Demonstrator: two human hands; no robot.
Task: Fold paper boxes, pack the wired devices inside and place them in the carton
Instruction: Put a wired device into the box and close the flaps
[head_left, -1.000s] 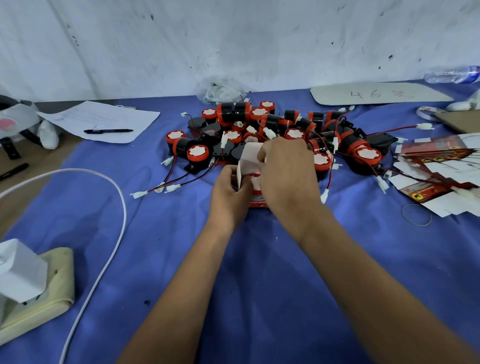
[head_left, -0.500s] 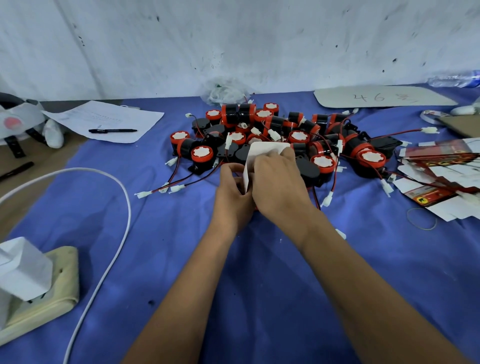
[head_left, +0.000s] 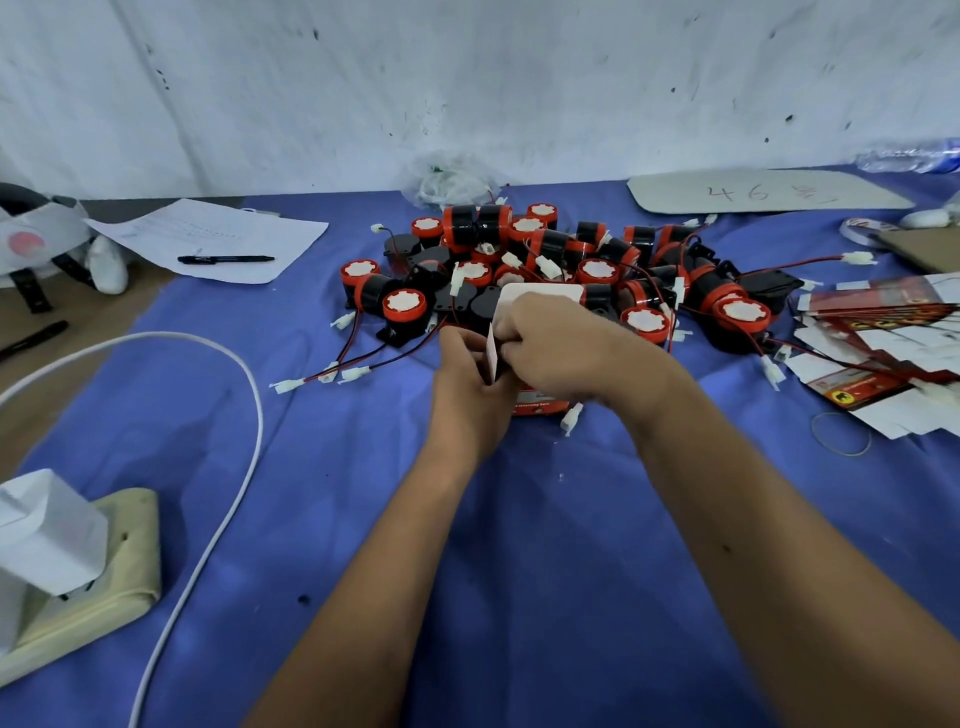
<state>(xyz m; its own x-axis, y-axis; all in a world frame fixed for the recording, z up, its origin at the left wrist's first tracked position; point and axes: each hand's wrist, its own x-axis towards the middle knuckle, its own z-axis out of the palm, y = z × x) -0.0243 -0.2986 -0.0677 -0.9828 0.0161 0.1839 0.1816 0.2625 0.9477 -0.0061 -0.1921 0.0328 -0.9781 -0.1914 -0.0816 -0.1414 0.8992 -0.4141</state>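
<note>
**Op A:** Paper box (head_left: 537, 402) sits right between my two hands, pinned against the blue cloth (head_left: 519, 545). My left hand (head_left: 470, 379) has its fingers curled round the box's left end, and my right hand (head_left: 561, 345) is clamped over the top, pinching a white flap (head_left: 540, 292) that stands up on the far side of my knuckles. Only the red printed near edge of the box shows below my right palm.

**Op B:** Which way does it run?

**Op A:** As I judge it, the long axis lies left to right across me, so the open end faces my left hand. A thin white side flap (head_left: 491, 353) stands on edge in the gap between my thumbs. I read this as a tuck-and-close step. Whether a device is already inside I cannot tell; a white connector (head_left: 571, 417) pokes out just beside the box's near right corner.

**Op B:** Room to work?

**Op A:** Tight on the far side. The pile of wired devices (head_left: 571, 260) lies just beyond my fingers, nearly touching the upright flap, with loose red and black leads trailing to my left. Toward me the cloth gives open room, so I'd draw the box back before folding. The flat box blanks (head_left: 883, 332) lie well off to my right. No carton is in view.
</note>
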